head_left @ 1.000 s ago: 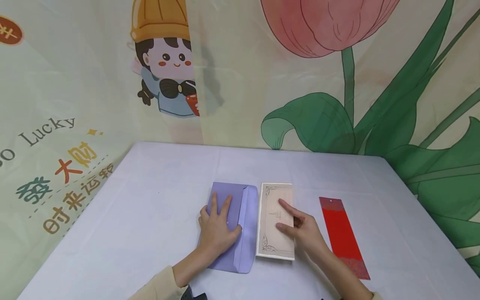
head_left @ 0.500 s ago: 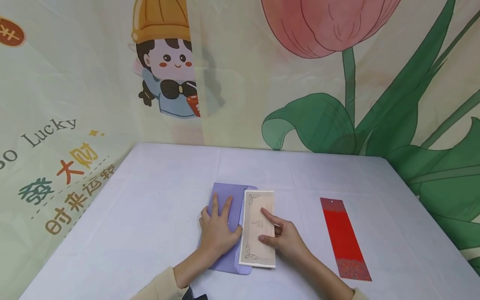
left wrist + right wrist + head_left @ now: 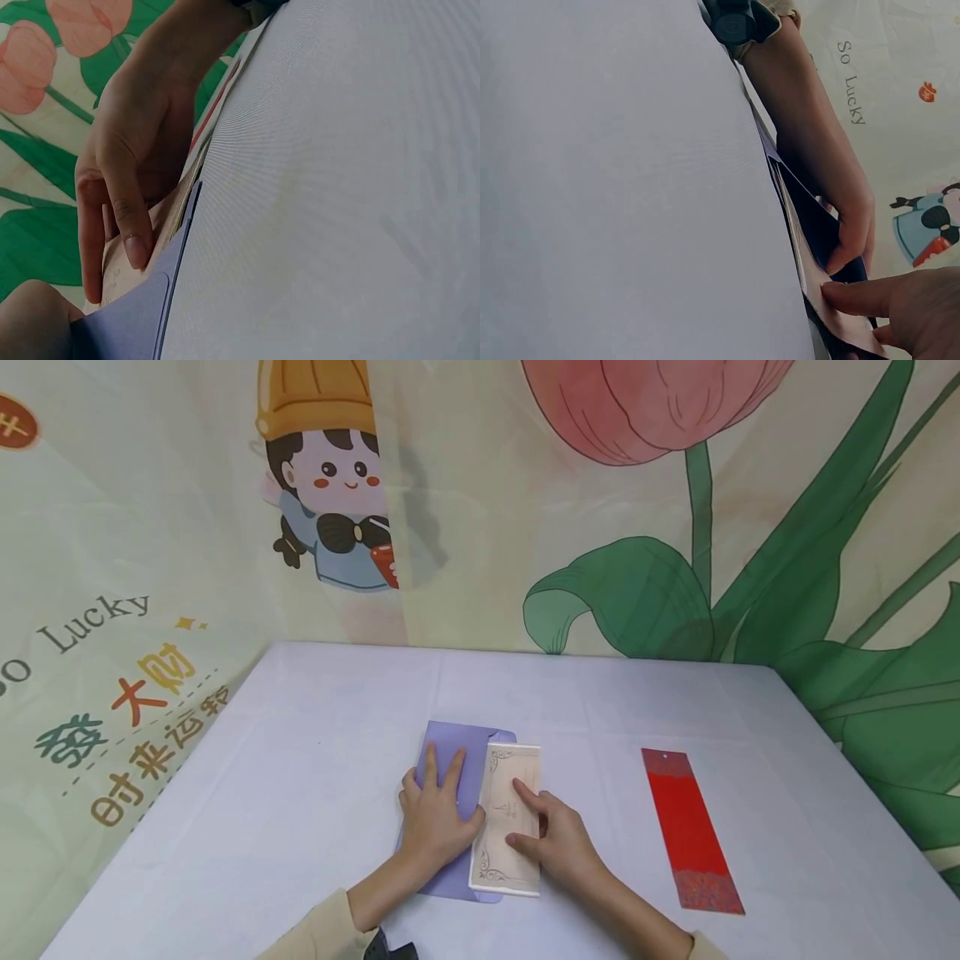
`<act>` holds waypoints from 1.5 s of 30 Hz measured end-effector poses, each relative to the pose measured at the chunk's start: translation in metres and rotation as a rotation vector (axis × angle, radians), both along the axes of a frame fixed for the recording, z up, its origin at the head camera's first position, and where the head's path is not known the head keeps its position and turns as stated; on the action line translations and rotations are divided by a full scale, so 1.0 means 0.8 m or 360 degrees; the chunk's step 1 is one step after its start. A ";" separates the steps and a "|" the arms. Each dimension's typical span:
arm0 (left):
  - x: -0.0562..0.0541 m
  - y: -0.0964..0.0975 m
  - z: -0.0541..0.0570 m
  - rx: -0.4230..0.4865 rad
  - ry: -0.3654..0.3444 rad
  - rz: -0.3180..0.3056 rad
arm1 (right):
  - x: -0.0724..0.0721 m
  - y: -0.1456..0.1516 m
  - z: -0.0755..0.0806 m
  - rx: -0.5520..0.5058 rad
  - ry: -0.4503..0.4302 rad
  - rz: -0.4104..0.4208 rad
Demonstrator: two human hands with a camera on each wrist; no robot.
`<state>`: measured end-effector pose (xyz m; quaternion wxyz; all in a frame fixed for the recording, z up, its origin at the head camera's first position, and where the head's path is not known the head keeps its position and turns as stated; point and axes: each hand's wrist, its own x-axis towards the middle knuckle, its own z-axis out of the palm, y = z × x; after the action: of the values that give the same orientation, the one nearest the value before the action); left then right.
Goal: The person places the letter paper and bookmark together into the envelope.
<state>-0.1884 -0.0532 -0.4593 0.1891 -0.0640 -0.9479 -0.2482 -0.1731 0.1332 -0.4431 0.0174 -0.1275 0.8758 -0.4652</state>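
Revealing layered edges that the head view hides, both wrist views show the beige card [image 3: 497, 818] as a thick rectangle; overhead, scrollwork marks its corners. It overlaps the right part of the smooth purple envelope [image 3: 474, 768], pinched by the right hand [image 3: 566, 843]. The left hand [image 3: 435, 828] rests on the envelope, fingers spread apart.

Your purple envelope [image 3: 456, 739] lies flat, flap [image 3: 506, 737] out, under your left hand [image 3: 435, 820]. You've got that cream scroll-cornered card [image 3: 497, 856] pinched in your right hand [image 3: 561, 839], overlapping the flap; can't tell if its edge is tucked in.
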 end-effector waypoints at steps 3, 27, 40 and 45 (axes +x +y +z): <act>-0.001 0.001 -0.001 -0.0009 0.0001 -0.0003 | -0.001 0.001 -0.001 0.0094 0.0068 -0.0002; -0.002 0.004 -0.001 -0.0046 0.0021 -0.0010 | -0.016 -0.002 -0.003 0.0343 0.0266 0.0310; -0.005 0.005 0.000 -0.0048 0.0029 -0.0031 | -0.023 0.001 -0.006 0.0279 0.0317 0.0420; -0.006 0.006 0.000 -0.0045 0.0030 -0.0024 | -0.024 0.000 -0.005 0.0318 0.0321 0.0439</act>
<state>-0.1934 -0.0484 -0.4596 0.1953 -0.0763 -0.9490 -0.2355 -0.1921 0.1334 -0.4468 0.0056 -0.2900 0.8891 -0.3540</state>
